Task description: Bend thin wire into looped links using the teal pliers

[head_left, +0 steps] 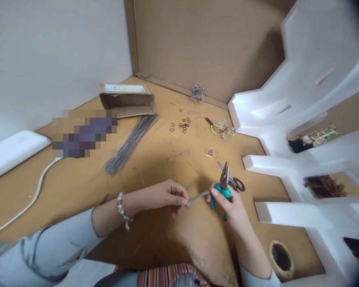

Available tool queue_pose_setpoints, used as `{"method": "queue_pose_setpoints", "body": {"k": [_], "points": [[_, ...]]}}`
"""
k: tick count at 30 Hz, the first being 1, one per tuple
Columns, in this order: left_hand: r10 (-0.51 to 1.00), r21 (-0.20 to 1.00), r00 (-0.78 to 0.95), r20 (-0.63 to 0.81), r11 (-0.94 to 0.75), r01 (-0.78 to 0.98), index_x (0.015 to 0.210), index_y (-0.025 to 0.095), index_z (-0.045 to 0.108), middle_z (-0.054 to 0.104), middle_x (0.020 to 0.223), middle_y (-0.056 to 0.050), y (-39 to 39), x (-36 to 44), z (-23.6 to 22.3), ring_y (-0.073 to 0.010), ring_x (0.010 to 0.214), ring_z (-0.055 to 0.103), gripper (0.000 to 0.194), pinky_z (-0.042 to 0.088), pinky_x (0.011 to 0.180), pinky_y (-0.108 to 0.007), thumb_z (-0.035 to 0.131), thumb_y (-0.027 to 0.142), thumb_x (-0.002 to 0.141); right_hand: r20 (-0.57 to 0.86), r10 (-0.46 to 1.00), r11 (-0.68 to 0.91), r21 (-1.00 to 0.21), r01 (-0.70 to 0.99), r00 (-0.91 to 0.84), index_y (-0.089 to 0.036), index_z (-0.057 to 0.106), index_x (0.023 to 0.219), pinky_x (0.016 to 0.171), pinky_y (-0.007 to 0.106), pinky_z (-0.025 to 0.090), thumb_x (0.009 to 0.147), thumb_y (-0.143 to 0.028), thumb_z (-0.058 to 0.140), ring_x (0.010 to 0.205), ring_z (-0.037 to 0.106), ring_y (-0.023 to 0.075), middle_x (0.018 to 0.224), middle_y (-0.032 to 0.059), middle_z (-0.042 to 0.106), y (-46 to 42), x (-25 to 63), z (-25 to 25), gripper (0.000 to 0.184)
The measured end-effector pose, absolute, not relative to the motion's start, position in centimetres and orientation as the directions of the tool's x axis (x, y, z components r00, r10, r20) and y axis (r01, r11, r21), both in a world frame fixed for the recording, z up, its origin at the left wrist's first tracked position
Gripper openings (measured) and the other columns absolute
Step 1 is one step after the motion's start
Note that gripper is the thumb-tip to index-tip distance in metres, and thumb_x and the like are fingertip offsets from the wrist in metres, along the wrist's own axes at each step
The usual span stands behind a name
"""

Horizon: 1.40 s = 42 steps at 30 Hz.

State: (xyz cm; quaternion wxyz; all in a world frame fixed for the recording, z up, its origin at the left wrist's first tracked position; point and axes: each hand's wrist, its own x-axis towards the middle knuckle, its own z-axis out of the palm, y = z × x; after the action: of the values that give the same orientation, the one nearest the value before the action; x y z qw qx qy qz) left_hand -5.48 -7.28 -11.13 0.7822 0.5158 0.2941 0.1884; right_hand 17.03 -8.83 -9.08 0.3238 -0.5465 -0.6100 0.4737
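The left hand [175,196] pinches one end of the grey wires [199,195] and the right hand [229,201] grips their other end plus green-handled pliers [223,189], probably keeping the strands taut above the table [155,159] with the tool within reach.

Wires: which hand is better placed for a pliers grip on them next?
Right, probably: the right hand holds the pliers close to the wires; the left hand pinches them and shows no tool. The pliers' jaws point away from them, though.
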Motion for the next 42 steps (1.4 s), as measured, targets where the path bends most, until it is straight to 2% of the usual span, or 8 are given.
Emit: {"method": "queue_pose_setpoints", "body": {"k": [3, 6, 10, 18, 33, 37, 39, 42], "points": [[0.658, 0.913, 0.708, -0.258, 0.406, -0.044, 0.075, 0.012, 0.062, 0.063, 0.061, -0.002, -7.1, -5.6, -11.5, -0.0092, 0.055, 0.057, 0.023, 0.043, 0.058, -0.021, 0.061, 0.034, 0.077, -0.011, 0.997, 0.04, -0.777, 0.629, -0.078, -0.018, 0.057, 0.08, 0.06, 0.028, 0.041, 0.08, -0.045, 0.053, 0.065, 0.055, 0.0171, 0.071, 0.003, 0.06, -8.6, 18.0, -9.3, 0.028], [0.748, 0.902, 0.599, -0.286, 0.421, -0.095, 0.077, 0.011, 0.062, 0.066, 0.07, -0.005, -6.7, -5.7, -12.3, -0.0112, 0.06, 0.059, 0.023, 0.045, 0.064, -0.025, 0.062, 0.035, 0.076, 0.048, 0.999, 0.034, -0.499, 0.866, -0.012, -0.019, 0.06, 0.089, 0.059, 0.03, 0.04, 0.079, -0.047, 0.052, 0.068, 0.057, 0.0203, 0.078, 0.0053, 0.063, -8.2, 18.7, -9.9, 0.03], [0.868, 0.936, 0.412, -0.276, 0.341, -0.092, 0.077, 0.011, 0.064, 0.065, 0.076, -0.005, -6.3, -5.6, -12.8, -0.0118, 0.068, 0.056, 0.025, 0.042, 0.07, -0.026, 0.063, 0.036, 0.075, 0.134, 0.986, 0.123, -0.208, 0.97, -0.097, -0.02, 0.061, 0.097, 0.067, 0.034, 0.041, 0.079, -0.042, 0.052, 0.083, 0.058, 0.026, 0.091, 0.0088, 0.065, -8.2, 18.4, -10.8, 0.03], [0.907, 0.973, 0.351, -0.232, 0.221, 0.072, 0.077, 0.012, 0.065, 0.057, 0.068, 0.0, -6.6, -5.4, -12.0, -0.0107, 0.063, 0.047, 0.027, 0.038, 0.066, -0.024, 0.063, 0.039, 0.074, 0.172, 0.94, 0.311, -0.09, 0.946, -0.293, -0.018, 0.062, 0.106, 0.08, 0.039, 0.036, 0.076, -0.042, 0.06, 0.095, 0.051, 0.0292, 0.099, 0.0119, 0.061, -8.7, 17.2, -12.1, 0.039], [0.933, 0.981, 0.304, -0.193, 0.188, 0.046, 0.078, 0.013, 0.064, 0.053, 0.064, 0.0, -6.7, -5.3, -12.0, -0.0104, 0.061, 0.044, 0.028, 0.037, 0.062, -0.024, 0.062, 0.04, 0.075, 0.213, 0.896, 0.434, -0.23, 0.871, -0.389, -0.017, 0.059, 0.111, 0.084, 0.042, 0.04, 0.077, -0.037, 0.061, 0.1, 0.051, 0.028, 0.103, 0.0123, 0.061, -8.9, 16.4, -12.0, 0.039], [0.889, 0.98, 0.412, -0.198, 0.19, 0.061, 0.075, 0.013, 0.064, 0.053, 0.065, 0.001, -7.8, -4.7, -11.6, -0.0094, 0.059, 0.043, 0.025, 0.034, 0.059, -0.023, 0.061, 0.038, 0.076, 0.274, 0.929, 0.371, -0.669, 0.644, -0.25, -0.02, 0.064, 0.1, 0.08, 0.038, 0.044, 0.08, -0.034, 0.058, 0.091, 0.057, 0.0229, 0.096, 0.0098, 0.064, -9.0, 15.6, -11.4, 0.025], [0.856, 0.981, 0.481, -0.19, 0.178, 0.073, 0.073, 0.013, 0.064, 0.051, 0.065, 0.001, -8.4, -4.2, -11.5, -0.009, 0.059, 0.042, 0.024, 0.033, 0.058, -0.023, 0.061, 0.036, 0.077, 0.145, 0.973, 0.201, -0.911, 0.359, -0.177, -0.019, 0.064, 0.095, 0.071, 0.034, 0.047, 0.081, -0.034, 0.057, 0.076, 0.06, 0.0183, 0.083, 0.0068, 0.066, -9.2, 15.0, -11.0, 0.022], [0.815, 0.982, 0.548, -0.188, 0.154, 0.108, 0.074, 0.013, 0.065, 0.051, 0.064, 0.001, -9.0, -3.6, -11.7, -0.0094, 0.059, 0.042, 0.025, 0.033, 0.058, -0.023, 0.059, 0.037, 0.078, -0.111, 0.967, -0.11, -0.994, 0.019, -0.231, -0.017, 0.064, 0.089, 0.057, 0.027, 0.046, 0.076, -0.038, 0.061, 0.057, 0.058, 0.0126, 0.063, 0.0004, 0.063, -9.5, 14.4, -10.7, 0.024]]}}
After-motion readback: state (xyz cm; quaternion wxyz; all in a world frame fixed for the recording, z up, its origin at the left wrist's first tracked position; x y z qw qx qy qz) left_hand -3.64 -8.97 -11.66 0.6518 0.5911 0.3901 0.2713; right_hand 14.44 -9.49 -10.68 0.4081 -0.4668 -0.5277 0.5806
